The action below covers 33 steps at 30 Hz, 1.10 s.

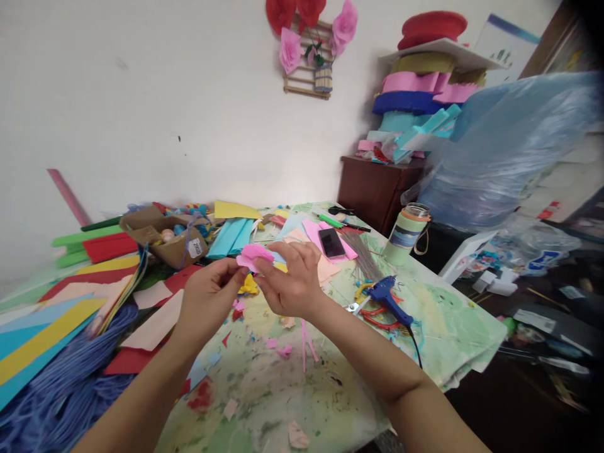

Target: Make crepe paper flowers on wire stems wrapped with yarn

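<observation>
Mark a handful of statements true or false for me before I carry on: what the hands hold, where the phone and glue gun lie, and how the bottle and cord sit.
1. The left hand and right hand both grip the pink paper piece. True.
2. The phone is in the right hand. False: the phone lies on a pink sheet on the table.
3. The blue glue gun lies on the table, to the right of both hands. True.
4. The bottle lies on its side. False: the bottle stands upright.
5. The blue cord lies at the left of the view. True.
</observation>
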### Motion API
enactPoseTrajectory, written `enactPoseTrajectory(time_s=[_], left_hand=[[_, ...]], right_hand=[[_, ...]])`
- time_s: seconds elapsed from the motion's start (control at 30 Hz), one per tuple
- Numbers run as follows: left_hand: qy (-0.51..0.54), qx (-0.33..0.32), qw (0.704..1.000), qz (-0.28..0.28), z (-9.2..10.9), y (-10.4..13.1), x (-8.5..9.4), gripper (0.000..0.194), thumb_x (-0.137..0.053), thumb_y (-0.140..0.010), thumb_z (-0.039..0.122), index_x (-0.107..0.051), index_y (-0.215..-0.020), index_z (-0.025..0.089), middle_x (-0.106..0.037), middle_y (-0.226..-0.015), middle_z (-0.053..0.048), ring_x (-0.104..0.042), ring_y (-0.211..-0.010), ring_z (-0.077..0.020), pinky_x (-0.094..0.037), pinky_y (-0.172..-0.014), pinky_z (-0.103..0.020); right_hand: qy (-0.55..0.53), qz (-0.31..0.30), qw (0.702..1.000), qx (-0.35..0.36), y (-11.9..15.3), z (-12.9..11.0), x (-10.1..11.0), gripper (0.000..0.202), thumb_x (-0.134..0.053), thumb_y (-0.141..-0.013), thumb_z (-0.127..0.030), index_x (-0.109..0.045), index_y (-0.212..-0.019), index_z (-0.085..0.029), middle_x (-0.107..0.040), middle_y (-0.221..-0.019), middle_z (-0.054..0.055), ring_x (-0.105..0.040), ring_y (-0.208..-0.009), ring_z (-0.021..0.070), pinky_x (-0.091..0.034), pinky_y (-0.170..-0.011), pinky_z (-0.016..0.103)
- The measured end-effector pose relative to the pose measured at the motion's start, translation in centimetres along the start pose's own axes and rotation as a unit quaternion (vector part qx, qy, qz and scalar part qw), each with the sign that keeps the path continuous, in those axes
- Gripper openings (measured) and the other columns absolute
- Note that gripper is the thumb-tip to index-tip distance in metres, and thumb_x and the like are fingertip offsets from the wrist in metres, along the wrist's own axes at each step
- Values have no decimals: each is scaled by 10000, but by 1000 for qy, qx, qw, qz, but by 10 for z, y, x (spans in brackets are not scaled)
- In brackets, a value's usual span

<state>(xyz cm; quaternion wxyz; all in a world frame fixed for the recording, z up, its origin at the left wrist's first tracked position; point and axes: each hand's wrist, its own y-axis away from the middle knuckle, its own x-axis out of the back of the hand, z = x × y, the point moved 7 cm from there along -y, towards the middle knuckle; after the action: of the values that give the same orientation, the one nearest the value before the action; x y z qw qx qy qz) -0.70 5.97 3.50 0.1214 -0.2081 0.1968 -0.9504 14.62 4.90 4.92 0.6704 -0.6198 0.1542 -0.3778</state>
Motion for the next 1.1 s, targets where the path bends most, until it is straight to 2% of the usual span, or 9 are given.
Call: enactPoseTrajectory(time_s=[0.17,0.27,0.43,0.63,0.73,0.87,0.97,1.1], left_hand=[[-3,-10,1000,-3,0,0,2,190,-617,-793,352,-690,-837,182,-654,-709,0,-575,-649,-147,-430,-595,-246],[1,-8,1000,1,0,-1,2,202,-625,-789,375,-681,-814,182,-663,-716,-6,-580,-654,-154,-429,-594,-247],[3,9,1000,11,-1,-1,3,254,-646,-774,434,-670,-799,182,-693,-763,-26,-601,-682,-171,-447,-618,-261],[3,8,1000,8,-1,-1,2,277,-638,-781,453,-676,-836,184,-719,-827,-44,-633,-726,-187,-471,-653,-276],[-6,5,1000,10,-1,-1,3,244,-635,-788,428,-672,-822,189,-698,-771,-24,-626,-704,-175,-465,-636,-266],[-7,1,1000,12,0,-1,3,192,-626,-793,384,-652,-766,195,-641,-680,5,-609,-665,-159,-444,-592,-248],[-6,1,1000,13,-1,-1,3,202,-628,-790,396,-660,-793,196,-656,-703,-1,-611,-667,-162,-444,-590,-252],[-38,-8,999,18,1,0,4,228,-624,-793,418,-668,-803,195,-678,-725,-8,-606,-663,-166,-436,-597,-259]], right_hand=[[-12,31,999,26,-2,-6,5,231,-538,-861,-379,-675,-1005,-262,-564,-1171,56,-429,-1049,223,-319,-903,393],[-24,47,998,15,-2,-4,8,263,-518,-870,-393,-672,-1035,-258,-562,-1150,64,-444,-1039,219,-333,-909,390],[-22,15,1000,-15,0,0,3,351,-521,-864,-427,-646,-1140,-250,-545,-1165,84,-428,-1091,248,-329,-950,416],[-21,-9,1000,-19,1,-1,1,395,-521,-866,-443,-635,-1178,-231,-539,-1165,95,-427,-1090,256,-314,-957,424],[-23,-15,999,-17,1,-1,0,383,-521,-866,-439,-641,-1169,-238,-544,-1163,88,-431,-1072,249,-311,-943,422],[-28,9,1000,10,1,-5,2,338,-515,-871,-421,-661,-1115,-237,-544,-1168,84,-430,-1054,238,-312,-926,409],[-26,-20,999,0,1,-4,-2,341,-534,-863,-439,-660,-1113,-244,-531,-1180,90,-421,-1079,251,-301,-933,420],[-51,-72,994,-62,0,3,-7,339,-554,-856,-429,-646,-1109,-223,-506,-1196,106,-429,-1117,268,-302,-944,428]])
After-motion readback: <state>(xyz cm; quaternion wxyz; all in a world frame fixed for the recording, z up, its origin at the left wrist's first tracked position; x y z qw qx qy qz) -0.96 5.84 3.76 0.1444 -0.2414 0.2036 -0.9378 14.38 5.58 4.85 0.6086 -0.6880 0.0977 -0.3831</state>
